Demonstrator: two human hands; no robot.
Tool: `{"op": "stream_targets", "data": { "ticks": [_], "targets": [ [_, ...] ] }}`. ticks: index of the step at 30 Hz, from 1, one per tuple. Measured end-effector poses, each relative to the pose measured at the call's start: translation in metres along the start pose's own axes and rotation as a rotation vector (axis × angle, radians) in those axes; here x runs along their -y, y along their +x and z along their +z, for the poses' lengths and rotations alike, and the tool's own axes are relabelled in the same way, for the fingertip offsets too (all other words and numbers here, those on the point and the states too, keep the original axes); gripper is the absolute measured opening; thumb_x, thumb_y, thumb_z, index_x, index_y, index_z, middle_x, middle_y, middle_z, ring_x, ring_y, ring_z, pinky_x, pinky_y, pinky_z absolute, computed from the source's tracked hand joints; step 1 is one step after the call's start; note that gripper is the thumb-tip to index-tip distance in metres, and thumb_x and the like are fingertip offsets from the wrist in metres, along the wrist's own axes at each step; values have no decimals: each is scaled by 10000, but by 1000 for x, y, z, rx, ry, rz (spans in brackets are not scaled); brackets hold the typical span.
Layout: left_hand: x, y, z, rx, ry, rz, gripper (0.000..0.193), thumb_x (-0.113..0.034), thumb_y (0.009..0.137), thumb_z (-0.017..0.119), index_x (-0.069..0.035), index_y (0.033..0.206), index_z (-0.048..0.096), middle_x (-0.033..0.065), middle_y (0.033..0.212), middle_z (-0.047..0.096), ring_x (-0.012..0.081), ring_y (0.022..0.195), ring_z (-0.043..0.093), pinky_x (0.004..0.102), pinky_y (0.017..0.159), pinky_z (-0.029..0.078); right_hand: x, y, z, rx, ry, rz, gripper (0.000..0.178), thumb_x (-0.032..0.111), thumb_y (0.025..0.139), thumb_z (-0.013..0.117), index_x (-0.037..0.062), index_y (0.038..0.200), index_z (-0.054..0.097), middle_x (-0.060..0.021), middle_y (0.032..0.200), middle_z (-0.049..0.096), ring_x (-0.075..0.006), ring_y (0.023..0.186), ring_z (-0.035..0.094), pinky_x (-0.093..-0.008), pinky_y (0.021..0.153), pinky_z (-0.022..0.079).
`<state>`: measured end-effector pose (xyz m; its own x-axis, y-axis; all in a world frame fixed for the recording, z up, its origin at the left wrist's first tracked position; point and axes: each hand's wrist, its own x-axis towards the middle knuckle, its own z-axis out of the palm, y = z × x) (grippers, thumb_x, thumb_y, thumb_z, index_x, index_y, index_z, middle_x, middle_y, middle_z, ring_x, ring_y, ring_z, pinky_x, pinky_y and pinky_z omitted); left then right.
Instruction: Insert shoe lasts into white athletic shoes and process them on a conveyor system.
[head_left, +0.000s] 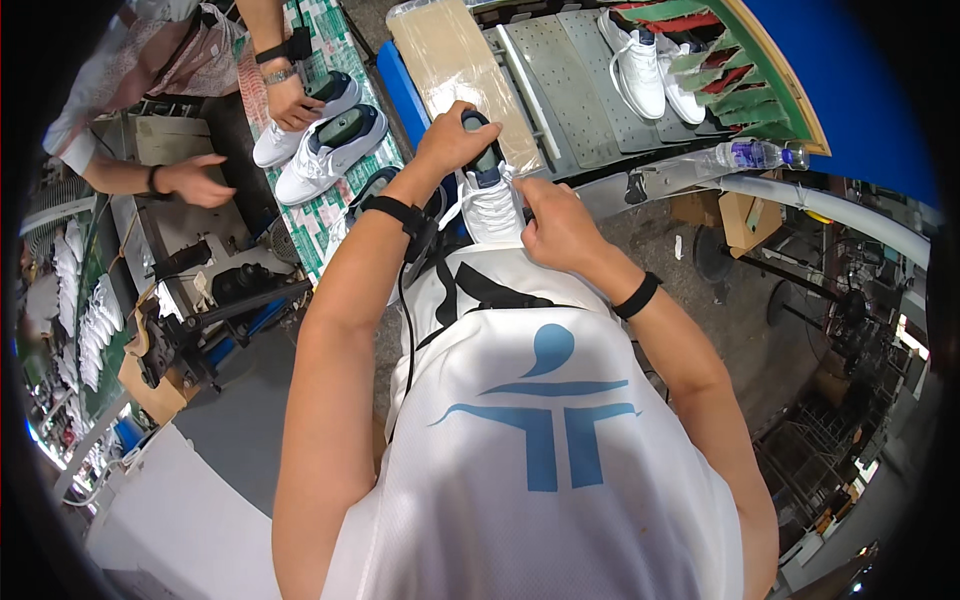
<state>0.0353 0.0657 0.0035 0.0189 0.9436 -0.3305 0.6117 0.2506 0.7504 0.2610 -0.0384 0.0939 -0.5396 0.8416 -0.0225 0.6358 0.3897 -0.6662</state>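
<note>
A white lace-up sneaker with a dark green form in its opening is held upright against my front, toe toward me. My left hand is closed round its heel end, the thumb lying across the top of the form. At the sneaker's right side, my right hand has its fingers curled, with the index finger and thumb against the upper near the laces. What lies under those fingertips is hidden. Beyond my left forearm, a dark shoe opening shows in part.
Left, a co-worker's hand touches white sneakers on a green-and-white patterned surface; the other hand is open. Ahead, a conveyor carries two sneakers beside a fringed tunnel mouth. A bottle lies at its edge.
</note>
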Motion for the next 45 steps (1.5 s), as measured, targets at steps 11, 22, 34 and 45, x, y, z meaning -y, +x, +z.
{"op": "stream_targets", "data": {
  "ticks": [11, 22, 34, 45],
  "targets": [
    [-7, -10, 12, -27, 45, -35, 660, -468, 854, 714, -39, 1354, 679, 250, 1137, 776, 373, 1033, 766, 404, 940, 582, 15, -33, -41, 230, 171, 179, 522, -3, 760, 639, -66, 1278, 635, -267, 1101, 700, -470, 1045, 662, -557, 967, 512],
    [-6, -21, 4, -121, -23, 196, 605, -412, 862, 740, -26, 1324, 680, 238, 1145, 767, 388, 1061, 749, 426, 957, 576, 7, -44, -45, 218, -37, 37, 571, 39, 812, 634, -65, 1373, 604, -290, 1245, 685, -452, 1155, 651, -531, 1047, 489],
    [-14, 3, 9, -99, 98, -12, 632, -484, 864, 692, -68, 1341, 702, 238, 1140, 783, 366, 1058, 769, 409, 939, 586, -23, 2, -17, 84, -270, -71, 291, 30, 751, 678, 23, 1026, 581, -204, 945, 653, -421, 903, 640, -514, 855, 469],
    [-7, -6, -9, 44, 25, -90, 722, -515, 866, 650, -47, 1415, 652, 271, 1238, 755, 422, 1142, 739, 449, 1009, 571, 8, -22, -44, 171, 62, -23, 541, 47, 805, 636, -43, 1338, 609, -251, 1112, 691, -447, 1048, 660, -552, 957, 501]
  ]
}}
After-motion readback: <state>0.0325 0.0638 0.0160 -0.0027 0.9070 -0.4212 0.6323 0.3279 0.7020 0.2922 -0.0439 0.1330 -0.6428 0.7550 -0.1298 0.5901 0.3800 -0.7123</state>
